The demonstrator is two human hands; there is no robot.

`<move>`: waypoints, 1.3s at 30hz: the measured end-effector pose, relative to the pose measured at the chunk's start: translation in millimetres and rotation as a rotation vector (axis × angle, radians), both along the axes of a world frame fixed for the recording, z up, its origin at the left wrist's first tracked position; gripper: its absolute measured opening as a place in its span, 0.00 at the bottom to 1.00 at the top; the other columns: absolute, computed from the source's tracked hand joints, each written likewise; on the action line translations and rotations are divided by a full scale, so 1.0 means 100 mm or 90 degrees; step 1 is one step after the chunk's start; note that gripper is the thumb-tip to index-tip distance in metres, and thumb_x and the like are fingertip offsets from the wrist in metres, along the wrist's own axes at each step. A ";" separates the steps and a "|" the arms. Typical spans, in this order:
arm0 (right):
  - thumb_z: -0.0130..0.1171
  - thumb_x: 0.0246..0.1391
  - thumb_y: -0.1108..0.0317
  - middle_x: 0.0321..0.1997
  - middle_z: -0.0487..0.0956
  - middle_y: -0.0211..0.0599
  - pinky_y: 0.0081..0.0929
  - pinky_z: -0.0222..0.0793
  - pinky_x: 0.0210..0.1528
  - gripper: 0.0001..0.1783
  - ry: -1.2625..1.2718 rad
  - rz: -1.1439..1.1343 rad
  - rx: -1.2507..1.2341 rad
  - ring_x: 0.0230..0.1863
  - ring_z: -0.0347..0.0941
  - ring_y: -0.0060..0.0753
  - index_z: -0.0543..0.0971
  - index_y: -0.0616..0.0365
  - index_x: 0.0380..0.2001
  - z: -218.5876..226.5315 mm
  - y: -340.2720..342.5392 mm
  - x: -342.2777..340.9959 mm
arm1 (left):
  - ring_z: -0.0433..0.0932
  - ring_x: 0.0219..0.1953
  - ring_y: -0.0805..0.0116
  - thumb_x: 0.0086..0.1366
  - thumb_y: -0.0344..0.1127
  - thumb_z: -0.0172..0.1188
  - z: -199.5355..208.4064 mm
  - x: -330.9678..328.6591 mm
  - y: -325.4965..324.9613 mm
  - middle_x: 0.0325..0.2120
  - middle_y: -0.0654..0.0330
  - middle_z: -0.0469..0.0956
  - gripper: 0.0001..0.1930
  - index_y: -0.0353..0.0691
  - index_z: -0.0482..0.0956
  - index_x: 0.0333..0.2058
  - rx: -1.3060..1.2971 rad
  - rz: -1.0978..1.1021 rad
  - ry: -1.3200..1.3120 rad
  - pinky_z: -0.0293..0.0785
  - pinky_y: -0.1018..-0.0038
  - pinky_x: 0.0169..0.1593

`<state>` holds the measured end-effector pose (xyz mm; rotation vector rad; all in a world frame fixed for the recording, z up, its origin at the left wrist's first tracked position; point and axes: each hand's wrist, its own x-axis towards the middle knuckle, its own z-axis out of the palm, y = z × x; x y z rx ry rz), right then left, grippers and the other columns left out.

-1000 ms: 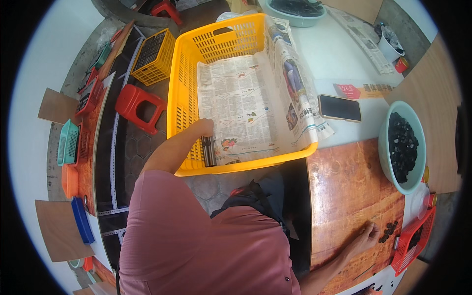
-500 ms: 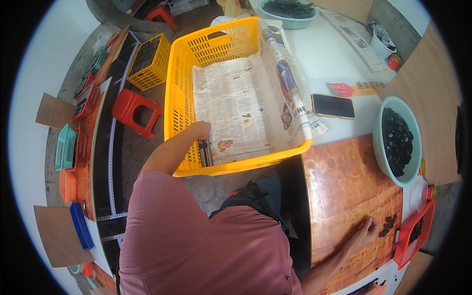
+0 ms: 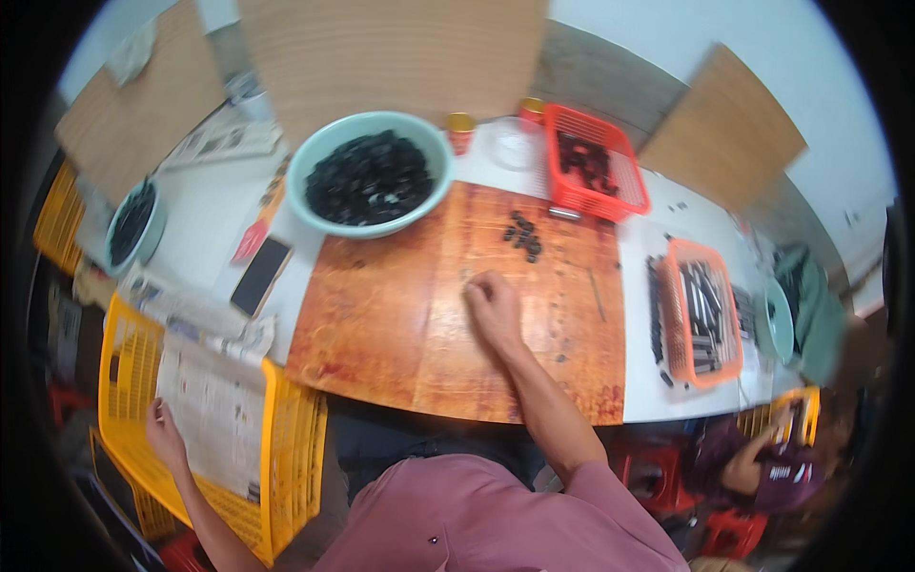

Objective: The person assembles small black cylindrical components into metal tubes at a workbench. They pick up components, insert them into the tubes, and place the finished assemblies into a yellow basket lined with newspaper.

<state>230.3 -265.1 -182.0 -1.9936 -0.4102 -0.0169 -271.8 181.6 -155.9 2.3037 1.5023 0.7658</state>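
Note:
My right hand (image 3: 494, 303) rests over the middle of the reddish-brown wooden board (image 3: 381, 329) with its fingers curled closed; whatever they may hold is hidden. Just beyond it lies a loose cluster of small black pieces (image 3: 522, 236). At lower left, my left hand (image 3: 167, 436) is over the yellow plastic crate (image 3: 272, 448), its fingers loosely bent and slightly apart, nothing visible in them. Newspaper (image 3: 205, 400) lines the crate. A pale green basin (image 3: 315, 217) heaped with black pieces stands at the board's far left corner.
A phone (image 3: 260, 276) lies left of the board. Beyond the board's right stand a red basket (image 3: 624, 176) with dark pieces and an orange basket (image 3: 679, 315) of dark rods. Another person (image 3: 762, 467) works at lower right. A second basin (image 3: 148, 238) stands far left.
My view has swung right from the crate to the board. My left hand has come away from the dark rods at the crate's bottom. The right hand stays over the board, near the black pieces.

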 end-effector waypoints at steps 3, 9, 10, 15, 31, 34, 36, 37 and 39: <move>0.63 0.57 0.66 0.34 0.83 0.47 0.36 0.75 0.42 0.11 0.042 0.041 0.061 0.36 0.80 0.41 0.81 0.63 0.39 -0.06 -0.10 0.07 | 0.77 0.40 0.62 0.74 0.35 0.55 0.69 0.84 -0.46 0.41 0.52 0.81 0.15 0.32 0.79 0.53 0.125 -0.090 -0.091 0.73 0.69 0.46; 0.64 0.57 0.66 0.40 0.83 0.47 0.36 0.75 0.44 0.15 0.022 0.077 -0.016 0.38 0.80 0.39 0.81 0.67 0.43 0.66 -0.69 0.00 | 0.77 0.39 0.57 0.70 0.23 0.54 1.19 2.08 -1.45 0.42 0.53 0.82 0.15 0.37 0.80 0.53 0.166 -0.463 -0.028 0.73 0.67 0.46; 0.64 0.57 0.66 0.40 0.83 0.47 0.36 0.75 0.44 0.15 0.011 0.036 -0.026 0.38 0.80 0.39 0.82 0.67 0.43 0.74 -0.82 0.03 | 0.78 0.42 0.54 0.68 0.21 0.54 1.25 2.31 -1.67 0.43 0.52 0.82 0.16 0.37 0.80 0.52 0.147 -0.526 -0.003 0.74 0.66 0.47; 0.64 0.59 0.64 0.40 0.84 0.46 0.36 0.77 0.43 0.13 -0.148 -0.172 -0.090 0.37 0.81 0.39 0.83 0.63 0.41 1.17 -1.81 0.26 | 0.78 0.54 0.47 0.62 0.22 0.57 1.20 3.24 -2.52 0.53 0.48 0.78 0.16 0.37 0.80 0.50 0.096 -0.817 0.037 0.74 0.61 0.56; 0.58 0.54 0.67 0.47 0.85 0.54 0.40 0.75 0.57 0.16 0.172 -0.418 -0.382 0.51 0.82 0.52 0.87 0.61 0.42 0.60 -4.13 1.06 | 0.80 0.38 0.62 0.66 0.24 0.59 -0.16 4.10 -3.25 0.41 0.54 0.79 0.07 0.32 0.82 0.41 -0.186 -0.766 -0.239 0.76 0.71 0.43; 0.59 0.51 0.66 0.37 0.86 0.52 0.37 0.77 0.48 0.17 0.207 -0.358 -0.353 0.43 0.85 0.47 0.87 0.62 0.41 0.39 -4.35 1.36 | 0.81 0.39 0.55 0.65 0.25 0.59 -0.11 4.12 -3.27 0.38 0.51 0.80 0.06 0.32 0.83 0.37 -0.178 -0.761 -0.251 0.76 0.67 0.44; 0.60 0.51 0.66 0.30 0.85 0.47 0.36 0.78 0.39 0.17 0.245 -0.343 -0.327 0.33 0.84 0.41 0.87 0.64 0.40 0.47 -4.20 1.44 | 0.81 0.40 0.52 0.65 0.26 0.59 -0.09 4.10 -3.23 0.37 0.50 0.81 0.05 0.32 0.83 0.36 -0.168 -0.748 -0.260 0.76 0.65 0.45; 0.60 0.52 0.66 0.26 0.83 0.43 0.35 0.76 0.32 0.16 0.235 -0.322 -0.315 0.27 0.81 0.36 0.87 0.66 0.39 0.50 -4.21 1.45 | 0.81 0.40 0.52 0.64 0.26 0.59 -0.09 4.11 -3.23 0.36 0.50 0.81 0.05 0.32 0.83 0.36 -0.168 -0.749 -0.267 0.76 0.65 0.45; 0.57 0.52 0.68 0.23 0.81 0.42 0.34 0.73 0.26 0.13 0.220 -0.315 -0.334 0.23 0.78 0.34 0.86 0.68 0.33 0.47 -4.26 1.49 | 0.81 0.40 0.52 0.64 0.25 0.59 -0.11 4.12 -3.21 0.36 0.50 0.81 0.05 0.31 0.83 0.36 -0.177 -0.747 -0.274 0.76 0.65 0.45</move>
